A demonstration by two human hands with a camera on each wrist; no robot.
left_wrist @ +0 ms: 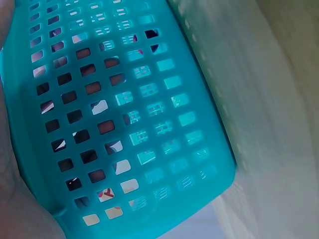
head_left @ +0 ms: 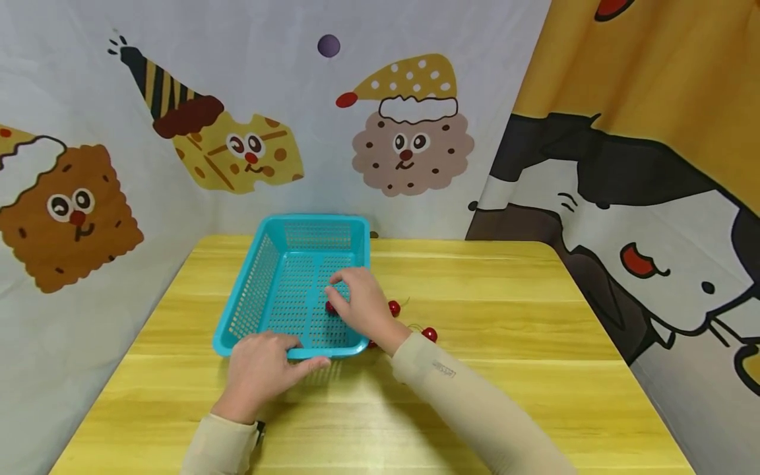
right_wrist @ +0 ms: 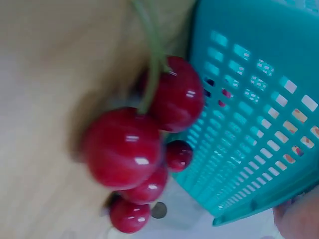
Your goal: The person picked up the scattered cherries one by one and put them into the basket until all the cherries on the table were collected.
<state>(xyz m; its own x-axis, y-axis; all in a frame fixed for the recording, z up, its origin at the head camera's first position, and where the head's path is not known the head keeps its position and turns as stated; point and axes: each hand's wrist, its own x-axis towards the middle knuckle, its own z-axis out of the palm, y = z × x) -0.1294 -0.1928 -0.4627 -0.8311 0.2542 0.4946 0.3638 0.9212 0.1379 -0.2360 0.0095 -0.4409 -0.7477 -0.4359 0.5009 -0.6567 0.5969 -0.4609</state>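
Note:
A turquoise plastic basket with perforated walls stands on the table. My left hand grips its near rim, the thumb along the outside and the fingers over the edge. In the left wrist view the basket wall fills most of the picture. My right hand reaches over the right rim into the basket, with thumb and forefinger apart. Just below that thumb a dark red cherry shows, partly covered by the hand. Outside the right wall lie several cherries with green stems, including one cherry near my sleeve.
The yellow wood-grain table runs up to a printed cloth behind. In the right wrist view a large cherry sits in a cluster close to the basket wall. My right sleeve crosses the table's front.

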